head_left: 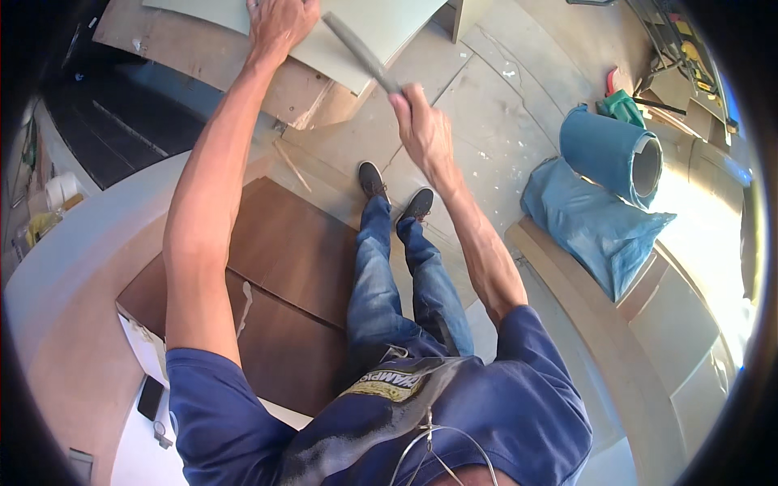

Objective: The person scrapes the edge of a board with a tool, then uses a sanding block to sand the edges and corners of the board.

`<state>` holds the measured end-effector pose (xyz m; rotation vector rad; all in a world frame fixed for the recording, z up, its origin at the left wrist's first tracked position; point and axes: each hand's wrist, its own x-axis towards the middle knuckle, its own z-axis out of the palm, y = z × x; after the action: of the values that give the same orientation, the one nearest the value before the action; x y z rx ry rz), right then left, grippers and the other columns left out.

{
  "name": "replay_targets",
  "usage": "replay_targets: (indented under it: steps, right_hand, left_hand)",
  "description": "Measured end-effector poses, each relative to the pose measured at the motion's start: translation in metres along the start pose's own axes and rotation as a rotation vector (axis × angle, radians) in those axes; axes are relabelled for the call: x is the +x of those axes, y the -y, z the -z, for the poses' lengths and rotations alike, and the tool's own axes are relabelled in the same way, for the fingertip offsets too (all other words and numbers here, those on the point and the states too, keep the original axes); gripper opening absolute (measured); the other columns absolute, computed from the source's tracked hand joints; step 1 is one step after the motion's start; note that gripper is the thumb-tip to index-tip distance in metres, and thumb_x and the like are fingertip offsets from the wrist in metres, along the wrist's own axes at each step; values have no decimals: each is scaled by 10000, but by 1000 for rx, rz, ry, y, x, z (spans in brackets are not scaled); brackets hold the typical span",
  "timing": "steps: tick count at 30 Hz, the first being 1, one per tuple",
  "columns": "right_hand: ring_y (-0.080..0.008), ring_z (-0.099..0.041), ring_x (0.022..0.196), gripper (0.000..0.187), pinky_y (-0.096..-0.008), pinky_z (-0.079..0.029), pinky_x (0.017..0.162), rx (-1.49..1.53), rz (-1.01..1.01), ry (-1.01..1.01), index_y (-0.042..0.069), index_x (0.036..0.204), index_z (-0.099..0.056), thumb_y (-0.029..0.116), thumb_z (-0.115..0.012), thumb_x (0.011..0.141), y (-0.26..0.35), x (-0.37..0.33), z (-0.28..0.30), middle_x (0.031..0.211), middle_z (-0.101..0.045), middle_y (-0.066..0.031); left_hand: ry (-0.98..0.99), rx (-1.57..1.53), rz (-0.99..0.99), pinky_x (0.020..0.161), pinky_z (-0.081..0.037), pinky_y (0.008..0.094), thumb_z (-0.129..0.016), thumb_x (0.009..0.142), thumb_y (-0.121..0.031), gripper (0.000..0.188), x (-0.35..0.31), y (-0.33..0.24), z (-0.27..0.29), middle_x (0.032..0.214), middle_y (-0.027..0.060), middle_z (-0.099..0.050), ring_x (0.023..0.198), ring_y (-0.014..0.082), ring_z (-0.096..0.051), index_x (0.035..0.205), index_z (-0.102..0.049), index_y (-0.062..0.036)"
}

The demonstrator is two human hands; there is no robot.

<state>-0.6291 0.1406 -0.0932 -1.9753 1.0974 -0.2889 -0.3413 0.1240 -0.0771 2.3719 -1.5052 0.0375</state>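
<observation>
My right hand (425,134) is closed round the near end of a long, flat grey file (361,53). The tool slants up and left, its far end close to my left hand (282,28). At the top of the picture, that hand is over a pale sheet (356,74), with its fingertips cut off by the upper edge. Whether they grip the sheet or rest on it cannot be made out. Beneath the sheet is a wooden board or bench top (194,50). The file's shaft passes above the sheet's right side.
Brown wooden panels (284,243) lie left of my legs. To the right, a blue bucket (608,154) lies on its side beside a blue plastic bag (583,219). A thin stick (292,166) is on the floor. A phone (150,397) sits at lower left.
</observation>
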Motion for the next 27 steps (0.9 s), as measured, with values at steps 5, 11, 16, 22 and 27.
replay_targets:
  steps: [5,11,16,22,27]
  right_hand:
    - [-472,-677,724,306,-540,-520,616,4,52,-29,89,1085,-552,394,-547,1066,-16,-22,-18,716,-675,-218]
    - [-475,-671,710,297,-548,-517,621,32,57,-10,87,1083,-558,383,-544,1068,-4,-21,-4,713,-674,-229]
    - [-489,-644,685,317,-559,-494,605,-15,107,-30,76,1055,-546,392,-536,1069,4,8,-2,712,-670,-227]
    - [-506,-648,738,297,-569,-497,624,42,76,11,87,1075,-533,382,-559,1059,-17,-24,-8,792,-688,-240]
    - [-508,-639,735,253,-573,-484,605,55,96,-72,85,1063,-531,337,-537,1076,-7,36,10,759,-666,-258]
  left_hand:
    - [-5,-8,0,1278,-136,560,-393,1108,-293,525,8,-3,9,1645,197,-345,1550,382,-255,1547,-391,-5]
    - [17,0,24,1283,-132,557,-379,1116,-292,524,6,3,11,1653,191,-336,1558,374,-242,1560,-378,-13]
    - [8,-1,11,1293,-112,544,-374,1117,-275,514,7,-1,5,1660,181,-327,1570,357,-219,1565,-375,-23]
    - [10,-34,20,1291,-119,541,-368,1111,-206,486,5,8,5,1654,188,-335,1560,363,-243,1563,-382,-30]
    - [7,13,-17,1290,-125,538,-371,1110,-205,484,11,1,0,1647,187,-346,1557,360,-254,1559,-388,-25]
